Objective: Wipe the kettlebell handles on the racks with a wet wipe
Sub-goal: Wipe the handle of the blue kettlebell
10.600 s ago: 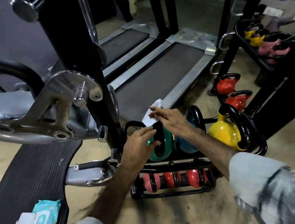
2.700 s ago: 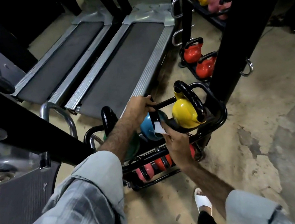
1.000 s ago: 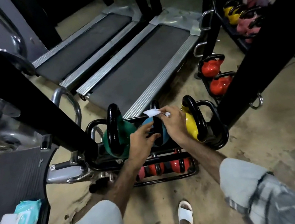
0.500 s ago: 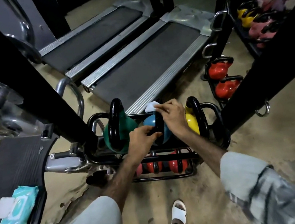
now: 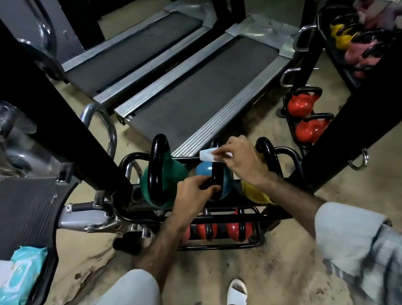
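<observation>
wipes pack point(image 5: 16, 279): lies on the black mat at far left, well away from the rack point(image 5: 252, 243)
green bell point(image 5: 164, 177): on the top tier, handle bare, no hand on it
left hand point(image 5: 195, 190): fingers curled round the low end of the blue bell's point(image 5: 211, 174) handle, steadying it
right hand point(image 5: 242, 158): pinches the wipe point(image 5: 207, 155) against the top of that handle
progress: midway by my reading; yellow, red and far-rack bells look untouched
change: half a second on, same grips, wipe barely moved
</observation>
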